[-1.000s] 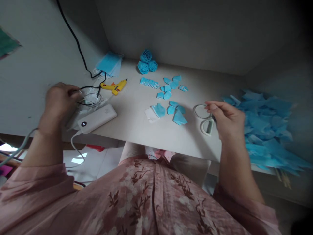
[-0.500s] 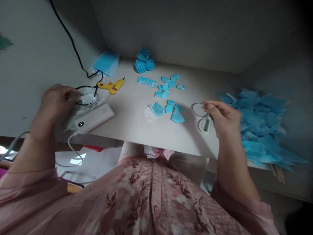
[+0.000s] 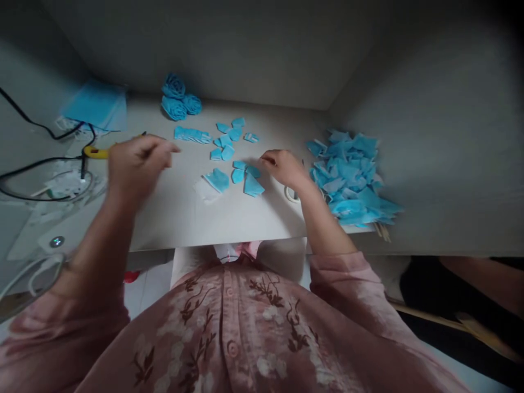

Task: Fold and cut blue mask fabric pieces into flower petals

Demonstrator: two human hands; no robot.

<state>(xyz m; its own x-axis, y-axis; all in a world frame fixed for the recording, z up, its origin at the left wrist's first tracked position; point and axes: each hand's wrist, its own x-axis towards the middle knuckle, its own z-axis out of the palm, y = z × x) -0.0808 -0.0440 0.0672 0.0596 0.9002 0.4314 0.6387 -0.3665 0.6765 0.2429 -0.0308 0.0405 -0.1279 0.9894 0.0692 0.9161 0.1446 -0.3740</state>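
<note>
My left hand (image 3: 139, 164) is raised over the left part of the table, in front of a yellow glue gun (image 3: 96, 152) that it partly covers. Its fingers are bent together and blurred; anything between them is too small to make out. My right hand (image 3: 284, 166) hovers by a group of cut blue petals (image 3: 254, 185), fingers loosely curled with a gap at the thumb and no object visible in them. Scissors (image 3: 291, 195) lie partly hidden under my right wrist. More petals (image 3: 226, 152) and a folded blue-and-white piece (image 3: 216, 180) lie between my hands.
Three blue fabric roses (image 3: 175, 103) stand at the back, a pleated blue strip (image 3: 191, 135) before them. Blue masks (image 3: 98, 106), black cable and a white power bank (image 3: 51, 237) are at left. A heap of blue scraps (image 3: 347, 169) fills the right. Another person's arm (image 3: 487, 278) shows lower right.
My right hand has let go of the scissors and moved left to the petals. My left hand has left the clutter by the cable and come inward. The view has turned right.
</note>
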